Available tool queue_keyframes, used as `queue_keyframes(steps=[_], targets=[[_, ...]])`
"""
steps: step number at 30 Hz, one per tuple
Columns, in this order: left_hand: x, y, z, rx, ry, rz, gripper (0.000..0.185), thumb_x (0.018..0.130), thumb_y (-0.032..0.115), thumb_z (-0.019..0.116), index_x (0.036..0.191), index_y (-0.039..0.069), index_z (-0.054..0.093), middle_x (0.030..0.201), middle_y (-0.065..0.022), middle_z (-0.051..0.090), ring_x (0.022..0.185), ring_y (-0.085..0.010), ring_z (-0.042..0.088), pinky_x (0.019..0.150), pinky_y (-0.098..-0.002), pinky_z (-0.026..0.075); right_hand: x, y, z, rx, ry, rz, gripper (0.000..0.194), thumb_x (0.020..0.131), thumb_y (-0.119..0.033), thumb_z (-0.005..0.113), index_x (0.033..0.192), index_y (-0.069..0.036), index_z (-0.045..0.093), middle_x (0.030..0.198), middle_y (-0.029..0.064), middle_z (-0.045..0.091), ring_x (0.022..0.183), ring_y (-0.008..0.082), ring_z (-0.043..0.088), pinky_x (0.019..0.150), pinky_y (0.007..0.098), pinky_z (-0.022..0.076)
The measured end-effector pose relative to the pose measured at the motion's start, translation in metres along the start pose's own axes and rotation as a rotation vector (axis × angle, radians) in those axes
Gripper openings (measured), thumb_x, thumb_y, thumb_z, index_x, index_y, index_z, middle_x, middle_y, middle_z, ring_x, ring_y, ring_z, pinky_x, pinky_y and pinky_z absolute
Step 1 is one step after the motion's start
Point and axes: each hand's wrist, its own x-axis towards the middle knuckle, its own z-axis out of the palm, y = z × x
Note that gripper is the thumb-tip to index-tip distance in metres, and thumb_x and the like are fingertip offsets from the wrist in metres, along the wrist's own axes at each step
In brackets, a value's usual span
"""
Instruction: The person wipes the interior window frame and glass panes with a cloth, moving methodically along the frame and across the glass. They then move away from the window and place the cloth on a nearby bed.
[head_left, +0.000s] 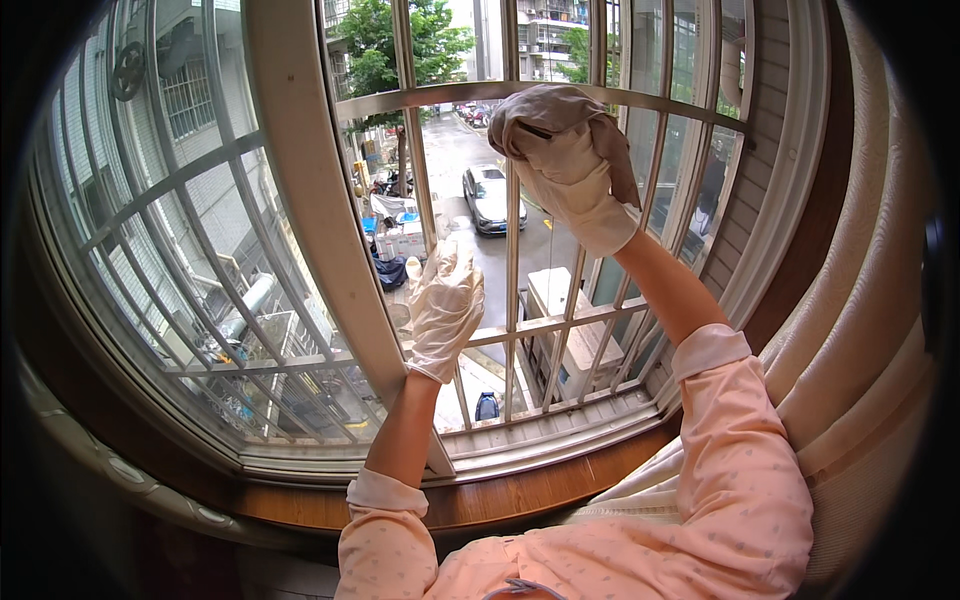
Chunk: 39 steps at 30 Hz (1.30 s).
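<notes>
My right hand (570, 180), in a white glove, holds a grey-brown cloth (551, 109) against the upper horizontal rail (450, 96) of a metal window grille. The cloth is bunched over my fingers and hides part of that rail and the bars behind it. Lower and to the left, my left hand (448, 307), gloved the same way, is closed around a vertical grille bar (421, 172). Its thumb shows on the left side of the bar. Both arms reach through the opening beside the sliding window sash (300, 187).
A wooden sill (540, 480) and the white window track (555, 450) run below my arms. Pale curtains (832, 300) hang at the right. Beyond the grille lie a street with a silver car (493, 199), a tree (405, 37) and an outdoor box-shaped unit (577, 337).
</notes>
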Motion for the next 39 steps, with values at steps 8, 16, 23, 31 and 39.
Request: queue_keyframes(steps=[8,16,23,31,39], targets=[[0.006,0.004,0.000,0.048,-0.037,0.006,0.035,0.092,0.022,0.059,0.123,0.007,0.064,0.134,-0.0119,0.058,0.129,-0.0277,0.050,0.113,-0.0541,0.028,0.059,-0.013,0.049,0.275,0.365,-0.204,0.034,0.087,-0.026,0.070,0.116,-0.010,0.061,0.100,0.0076,0.063,0.089,0.0193,0.063,0.082,0.0292,0.0524],[0.003,-0.002,0.003,0.022,0.042,0.031,0.037,0.092,0.018,0.060,0.127,0.007,0.060,0.133,-0.0113,0.058,0.127,-0.0274,0.052,0.109,-0.0510,0.034,-0.017,0.071,0.083,0.340,-0.029,0.007,0.031,0.093,-0.022,0.062,0.121,-0.011,0.058,0.127,0.0074,0.056,0.116,0.0205,0.053,0.101,0.0319,0.0444],[0.032,0.024,0.013,-0.209,0.198,-0.004,0.053,0.097,0.027,0.057,0.142,0.003,0.043,0.132,-0.0209,0.057,0.121,-0.0368,0.055,0.104,-0.0433,0.042,-0.049,0.115,-0.001,0.691,0.098,0.365,0.030,0.085,-0.015,0.072,0.113,-0.006,0.062,0.117,0.0088,0.062,0.110,0.0186,0.059,0.096,0.0309,0.0488],[0.115,0.060,0.075,-1.062,0.045,-0.329,0.039,0.099,0.025,0.056,0.130,0.001,0.050,0.093,-0.0051,0.059,0.075,-0.0151,0.057,0.066,-0.0289,0.051,-0.104,0.182,-0.038,0.153,0.214,0.365,0.020,0.087,-0.013,0.067,0.107,-0.007,0.068,0.096,0.0068,0.069,0.089,0.0198,0.065,0.080,0.0290,0.0505],[0.115,0.060,0.112,-1.020,0.305,-0.367,0.024,0.099,0.009,0.051,0.120,0.000,0.059,0.110,-0.0034,0.067,0.094,-0.0077,0.059,0.079,-0.0186,0.042,-0.091,0.152,-0.044,0.396,-0.132,0.762,0.028,0.091,-0.025,0.065,0.112,-0.006,0.066,0.093,0.0039,0.067,0.085,0.0134,0.063,0.074,0.0282,0.0467]])
